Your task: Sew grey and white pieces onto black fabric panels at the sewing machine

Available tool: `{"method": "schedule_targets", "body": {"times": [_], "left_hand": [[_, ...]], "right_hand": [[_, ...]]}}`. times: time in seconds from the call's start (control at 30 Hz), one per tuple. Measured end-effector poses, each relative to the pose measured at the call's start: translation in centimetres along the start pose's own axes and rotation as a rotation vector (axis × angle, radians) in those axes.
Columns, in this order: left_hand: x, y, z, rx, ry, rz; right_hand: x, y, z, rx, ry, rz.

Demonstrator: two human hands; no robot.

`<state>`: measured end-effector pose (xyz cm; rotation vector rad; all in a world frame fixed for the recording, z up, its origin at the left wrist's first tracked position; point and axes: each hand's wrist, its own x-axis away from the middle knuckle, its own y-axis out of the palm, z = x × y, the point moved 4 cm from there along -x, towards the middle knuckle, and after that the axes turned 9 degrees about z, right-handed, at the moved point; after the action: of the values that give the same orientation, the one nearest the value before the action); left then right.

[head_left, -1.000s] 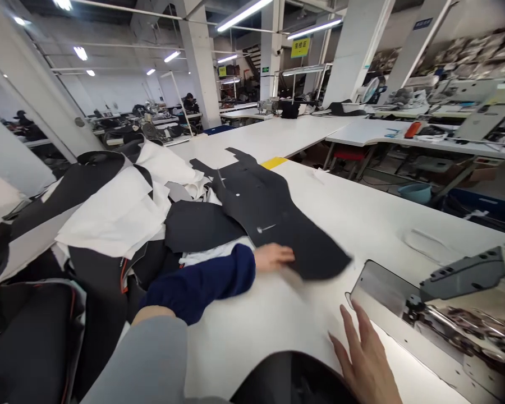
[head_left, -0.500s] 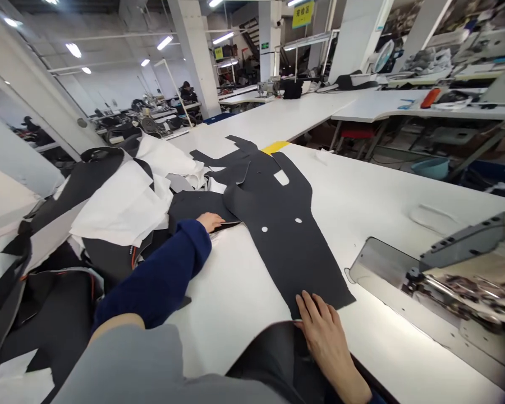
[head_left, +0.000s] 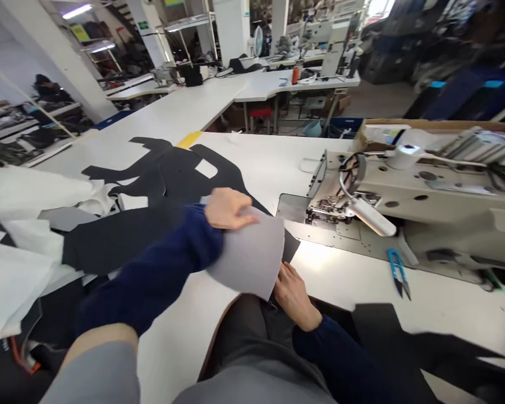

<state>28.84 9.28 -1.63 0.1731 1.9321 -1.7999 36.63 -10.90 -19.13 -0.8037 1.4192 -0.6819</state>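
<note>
My left hand (head_left: 228,208) is closed on the top edge of a grey fabric piece (head_left: 252,258) and holds it above the near end of a large black cut fabric panel (head_left: 168,171) that lies on the white table (head_left: 252,163). My right hand (head_left: 292,294) lies near the table's front edge, at the lower corner of the grey piece, with its fingers curled on the fabric there. Both arms wear dark blue sleeves.
A sewing machine (head_left: 408,193) stands at the right with its needle area (head_left: 340,202) facing the fabric. Blue thread snips (head_left: 399,273) lie in front of it. White and black fabric pieces (head_left: 29,224) are piled at the left. More black fabric (head_left: 404,342) lies at the lower right.
My view has swung right toward the sewing machine. My left hand has left the pile and now carries a grey piece over the black panel's near end, where my right hand stays.
</note>
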Motion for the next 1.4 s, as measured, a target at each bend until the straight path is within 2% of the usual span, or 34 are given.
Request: {"method": "schedule_targets", "body": {"times": [0.07, 0.13, 0.2, 0.27, 0.43, 0.63, 0.8, 1.0, 1.17, 1.27, 1.4], "left_hand": [[-2.1, 6.9, 3.4, -0.033, 0.182, -0.148], [-3.1, 12.5, 5.8, -0.029, 0.253, -0.214], [-3.3, 16.1, 7.6, 0.035, 0.26, -0.231], [-3.3, 17.9, 8.9, 0.103, 0.234, -0.221], [-4.4, 18.5, 10.2, 0.12, 0.172, -0.218], [-5.6, 19.0, 10.3, 0.264, 0.158, -0.358], [-5.5, 19.4, 10.2, 0.326, 0.153, -0.407], [-5.6, 19.6, 10.1, 0.356, 0.157, -0.38], [-5.4, 20.1, 10.2, 0.324, 0.171, -0.293], [-5.4, 20.4, 9.8, 0.248, 0.234, -0.225], [-6.1, 20.6, 8.2, 0.125, 0.309, -0.158]], "right_hand": [[1.0, -0.5, 0.2, 0.005, 0.07, -0.005], [2.0, -1.4, 0.7, 0.018, 0.184, 0.013], [3.0, -2.3, 1.3, 0.039, 0.296, 0.065], [3.9, -3.0, 1.6, 0.056, 0.353, 0.127], [5.1, -3.2, 1.4, 0.006, 0.269, 0.16], [5.4, -4.0, 1.8, -0.006, 0.285, 0.252], [5.3, -4.1, 1.9, -0.044, 0.324, 0.264], [5.8, -2.6, 1.3, -0.141, 0.207, 0.188], [5.8, -2.1, 0.9, -0.105, 0.186, 0.123], [5.0, -2.0, 1.1, -0.086, 0.16, 0.096], [3.1, -1.6, 2.2, -0.064, 0.092, 0.069]]}}
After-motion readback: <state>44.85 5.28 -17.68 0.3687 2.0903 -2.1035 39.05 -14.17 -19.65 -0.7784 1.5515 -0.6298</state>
